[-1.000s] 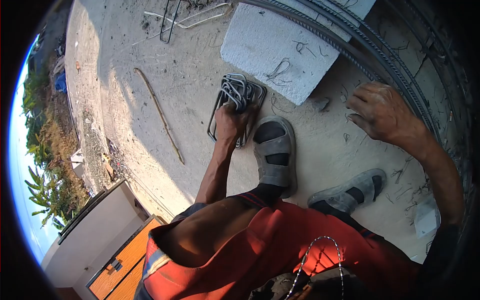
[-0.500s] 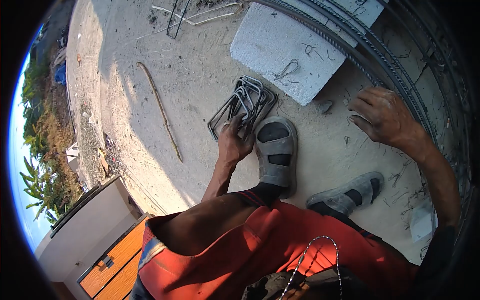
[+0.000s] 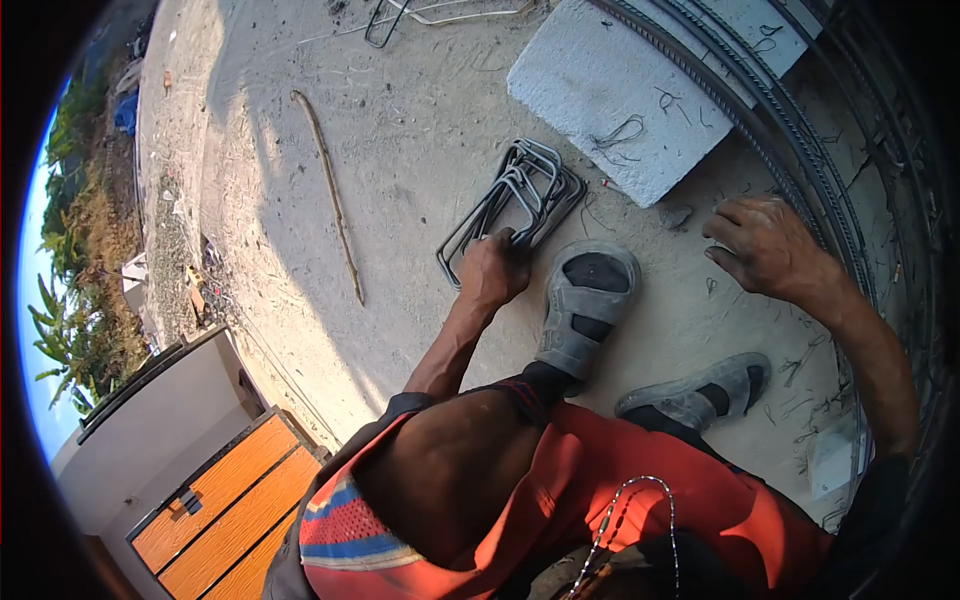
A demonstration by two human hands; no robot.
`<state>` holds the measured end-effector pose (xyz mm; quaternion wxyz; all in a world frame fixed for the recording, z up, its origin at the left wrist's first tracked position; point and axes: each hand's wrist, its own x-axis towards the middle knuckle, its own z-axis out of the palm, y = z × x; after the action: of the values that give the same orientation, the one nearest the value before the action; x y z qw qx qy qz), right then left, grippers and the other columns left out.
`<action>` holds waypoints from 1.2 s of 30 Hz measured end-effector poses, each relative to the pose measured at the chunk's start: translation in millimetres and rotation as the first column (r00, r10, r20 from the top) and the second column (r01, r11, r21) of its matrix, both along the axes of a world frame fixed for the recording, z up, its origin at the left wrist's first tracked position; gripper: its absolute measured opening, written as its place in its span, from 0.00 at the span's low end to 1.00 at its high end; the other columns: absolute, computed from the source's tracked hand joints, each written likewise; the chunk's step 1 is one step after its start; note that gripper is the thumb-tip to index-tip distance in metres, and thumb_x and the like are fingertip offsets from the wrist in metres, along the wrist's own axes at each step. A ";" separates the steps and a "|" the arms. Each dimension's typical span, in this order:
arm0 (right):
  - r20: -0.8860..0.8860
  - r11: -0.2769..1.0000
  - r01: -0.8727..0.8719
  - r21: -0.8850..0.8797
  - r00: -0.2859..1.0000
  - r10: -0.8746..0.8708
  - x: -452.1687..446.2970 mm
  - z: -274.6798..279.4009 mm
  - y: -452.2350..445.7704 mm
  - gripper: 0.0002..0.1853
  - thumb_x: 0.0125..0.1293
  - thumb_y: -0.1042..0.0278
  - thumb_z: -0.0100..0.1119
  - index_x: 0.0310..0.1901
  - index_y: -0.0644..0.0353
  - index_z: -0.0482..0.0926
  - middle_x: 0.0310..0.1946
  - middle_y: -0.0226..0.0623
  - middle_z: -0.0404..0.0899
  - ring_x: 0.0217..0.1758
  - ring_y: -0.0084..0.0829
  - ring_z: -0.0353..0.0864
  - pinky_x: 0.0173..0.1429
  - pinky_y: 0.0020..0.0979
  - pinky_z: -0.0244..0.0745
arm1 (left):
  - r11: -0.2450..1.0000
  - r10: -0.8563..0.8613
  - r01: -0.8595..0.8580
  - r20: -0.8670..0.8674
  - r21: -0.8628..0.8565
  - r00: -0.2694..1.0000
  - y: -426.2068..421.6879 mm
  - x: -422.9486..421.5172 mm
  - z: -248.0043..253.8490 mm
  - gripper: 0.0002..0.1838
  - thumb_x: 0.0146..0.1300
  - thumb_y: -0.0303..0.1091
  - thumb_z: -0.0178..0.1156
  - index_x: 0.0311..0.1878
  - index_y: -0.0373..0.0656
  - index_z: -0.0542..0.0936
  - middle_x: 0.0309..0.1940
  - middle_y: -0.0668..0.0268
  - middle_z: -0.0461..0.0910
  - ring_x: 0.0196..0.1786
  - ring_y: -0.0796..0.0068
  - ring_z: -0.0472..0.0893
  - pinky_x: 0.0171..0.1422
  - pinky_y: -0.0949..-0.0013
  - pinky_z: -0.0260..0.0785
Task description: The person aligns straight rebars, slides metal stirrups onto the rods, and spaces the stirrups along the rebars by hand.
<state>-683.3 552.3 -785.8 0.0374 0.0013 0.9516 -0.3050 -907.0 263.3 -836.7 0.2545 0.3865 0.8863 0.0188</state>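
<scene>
My left hand is closed on the near end of a bundle of rebar stirrups, bent steel rectangles lying on the ground beside my left sandal. Its fingertips are partly hidden behind the knuckles. Out to the right, my right hand hovers with bent fingers and the thumb apart from them; nothing shows in its grasp. It is nearest to the long curved rebar rods, just short of touching them as far as I can see.
A white foam-like block with bits of tie wire on it lies under the rods. A stick rests on the dusty ground to the left. More bent rods lie at the top. An orange slatted door stands at lower left.
The camera view has shifted a little. My left hand still grips the stirrups, with its wrist turned slightly. My left foot has moved slightly; the right hand keeps its bent pose.
</scene>
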 end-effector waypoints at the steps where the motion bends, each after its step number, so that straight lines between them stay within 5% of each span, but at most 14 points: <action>1: 0.012 1.000 -0.009 0.006 1.000 0.008 -1.1 1.8 0.3 0.10 0.51 0.71 0.66 0.35 0.61 0.78 0.33 0.39 0.77 0.38 0.38 0.80 0.43 0.37 0.76 | 1.000 0.003 -0.002 0.016 -0.019 1.000 3.2 -0.7 1.7 0.16 0.46 0.37 0.64 0.37 0.36 0.78 0.23 0.48 0.79 0.31 0.45 0.79 0.35 0.54 0.72; 4: -0.243 0.995 0.097 0.022 0.966 -0.089 -1.7 9.3 8.7 0.16 0.48 0.73 0.69 0.40 0.61 0.77 0.36 0.39 0.78 0.44 0.40 0.80 0.49 0.40 0.76 | 0.994 -0.051 0.050 -0.011 -0.095 0.999 6.9 -1.4 6.7 0.16 0.44 0.35 0.62 0.35 0.35 0.79 0.22 0.49 0.78 0.27 0.53 0.81 0.34 0.58 0.72; 7: -0.423 0.913 0.369 0.175 0.865 -0.269 9.6 35.6 32.0 0.25 0.44 0.74 0.72 0.47 0.60 0.76 0.42 0.42 0.78 0.50 0.42 0.78 0.56 0.42 0.73 | 0.993 0.106 -0.100 0.102 -0.060 0.989 7.0 -10.9 26.3 0.14 0.41 0.33 0.62 0.30 0.33 0.79 0.19 0.52 0.78 0.23 0.67 0.79 0.32 0.64 0.70; 8: -0.384 0.873 0.473 0.120 0.833 -0.398 16.9 34.3 38.2 0.26 0.45 0.69 0.72 0.49 0.61 0.76 0.43 0.44 0.78 0.52 0.42 0.77 0.58 0.42 0.72 | 0.984 0.156 -0.169 0.201 0.051 0.967 0.0 -19.7 28.4 0.12 0.39 0.31 0.62 0.26 0.31 0.77 0.17 0.57 0.77 0.21 0.77 0.74 0.29 0.68 0.69; 10: -0.295 0.740 0.672 0.020 0.711 -0.638 40.2 24.3 56.3 0.31 0.46 0.59 0.73 0.51 0.62 0.75 0.46 0.47 0.77 0.54 0.43 0.75 0.61 0.42 0.69 | 0.958 0.286 -0.282 0.267 -0.056 0.920 8.2 -41.4 64.5 0.10 0.39 0.29 0.62 0.26 0.34 0.77 0.18 0.64 0.76 0.21 0.79 0.73 0.27 0.71 0.66; 12: 0.288 0.613 0.785 -0.092 0.610 -0.738 68.1 8.3 86.1 0.39 0.47 0.42 0.68 0.52 0.67 0.73 0.50 0.53 0.75 0.57 0.42 0.74 0.62 0.40 0.68 | 0.880 0.449 -0.471 0.437 -0.063 0.780 15.2 -67.3 86.2 0.09 0.42 0.29 0.62 0.28 0.37 0.76 0.18 0.68 0.75 0.20 0.81 0.72 0.25 0.74 0.65; 14: 0.681 0.462 0.826 -0.323 0.542 -0.493 101.6 -12.0 117.8 0.44 0.45 0.33 0.62 0.50 0.72 0.73 0.46 0.57 0.76 0.52 0.45 0.77 0.57 0.40 0.72 | 0.849 0.433 -0.528 0.573 0.001 0.696 27.5 -87.6 103.7 0.09 0.45 0.29 0.65 0.28 0.38 0.75 0.18 0.70 0.73 0.19 0.82 0.71 0.24 0.76 0.63; 16: 0.779 0.237 0.817 -0.526 0.574 -0.252 110.9 -26.0 116.0 0.43 0.46 0.34 0.62 0.49 0.72 0.73 0.43 0.57 0.78 0.46 0.47 0.80 0.52 0.41 0.75 | 0.854 0.393 -0.519 0.617 0.030 0.682 40.6 -104.5 115.0 0.09 0.47 0.30 0.66 0.28 0.39 0.76 0.18 0.70 0.73 0.18 0.83 0.71 0.22 0.76 0.61; 17: 0.789 0.100 0.798 -0.594 0.603 -0.122 112.5 -29.8 113.5 0.43 0.46 0.34 0.62 0.48 0.73 0.73 0.41 0.57 0.79 0.43 0.48 0.81 0.50 0.41 0.77 | 0.878 0.364 -0.477 0.585 0.046 0.725 48.9 -112.2 119.2 0.09 0.49 0.31 0.67 0.28 0.39 0.76 0.18 0.70 0.74 0.18 0.83 0.71 0.22 0.76 0.60; 21: 0.781 0.014 0.786 -0.618 0.615 -0.110 100.7 -24.6 117.1 0.44 0.46 0.34 0.63 0.48 0.74 0.72 0.35 0.60 0.79 0.36 0.52 0.82 0.43 0.45 0.79 | 0.826 0.365 -0.556 0.660 0.097 0.657 68.8 -134.2 109.1 0.11 0.50 0.29 0.70 0.31 0.36 0.77 0.20 0.65 0.76 0.21 0.80 0.75 0.25 0.76 0.66; 25: 0.674 -0.101 0.702 -0.705 0.707 0.213 79.9 -21.9 113.2 0.43 0.37 0.45 0.73 0.48 0.76 0.73 0.33 0.62 0.79 0.30 0.54 0.82 0.35 0.45 0.80 | 0.750 0.424 -0.640 0.622 0.166 0.658 86.7 -138.0 113.4 0.06 0.56 0.28 0.65 0.33 0.37 0.78 0.21 0.69 0.75 0.22 0.83 0.72 0.25 0.79 0.64; 28: 0.657 -0.136 0.741 -0.657 0.652 0.378 74.7 -27.1 109.9 0.43 0.30 0.51 0.76 0.46 0.77 0.73 0.30 0.59 0.80 0.26 0.49 0.82 0.31 0.40 0.80 | 0.539 0.539 -0.822 0.675 0.185 0.504 108.2 -145.2 116.9 0.08 0.60 0.31 0.62 0.38 0.36 0.80 0.22 0.68 0.76 0.20 0.83 0.74 0.24 0.81 0.67; 31: 0.833 0.171 0.816 -0.552 0.527 0.171 77.3 -23.3 109.5 0.40 0.31 0.55 0.76 0.45 0.76 0.73 0.25 0.52 0.79 0.23 0.43 0.81 0.28 0.37 0.78 | 0.566 0.532 -0.803 0.662 0.187 0.528 124.8 -188.4 115.4 0.10 0.61 0.34 0.62 0.40 0.36 0.80 0.24 0.71 0.77 0.20 0.84 0.73 0.22 0.82 0.65; 36: 0.908 0.287 0.905 -0.314 0.374 -0.187 77.7 0.6 80.2 0.41 0.35 0.57 0.75 0.48 0.73 0.66 0.24 0.39 0.75 0.24 0.29 0.76 0.28 0.32 0.74 | 0.615 0.455 -0.715 0.591 0.332 0.666 174.6 -249.2 129.3 0.12 0.63 0.36 0.60 0.43 0.37 0.80 0.24 0.73 0.77 0.19 0.88 0.70 0.19 0.84 0.59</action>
<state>-605.5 632.5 -785.1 0.2867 0.4788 0.5097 -0.6547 -1156.2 437.9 -707.4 0.3110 0.1042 0.8358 0.4403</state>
